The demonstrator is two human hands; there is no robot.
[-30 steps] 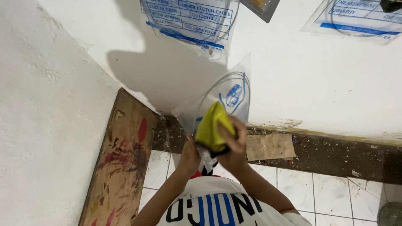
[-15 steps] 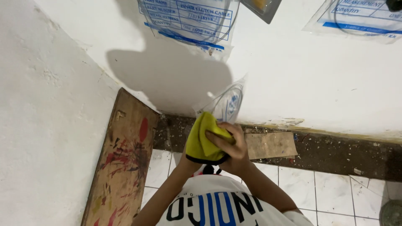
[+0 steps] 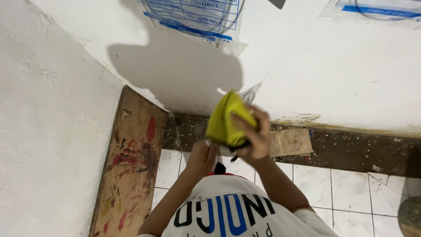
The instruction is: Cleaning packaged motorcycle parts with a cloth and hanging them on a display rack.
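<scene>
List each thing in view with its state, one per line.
Yellow cloth: bunched, gripped by the right hand.
Clear plastic bag: crumpled behind the cloth.
Left hand: closed below the cloth.
Wooden board: paint-stained, leaning against the wall.
Cardboard scrap: flat on the floor.

White walls (image 3: 342, 66) meet a white-tiled floor (image 3: 351, 193); a paint-stained board (image 3: 131, 166) leans left.

Bright, hard light from behind the person throws a dark, sharp-edged shadow (image 3: 175, 74) on the white wall (image 3: 329, 66). The plastic sheets (image 3: 197, 19) show faint glare. The right hand (image 3: 254, 136) is slightly blurred; straight lines bend near the edges.
</scene>
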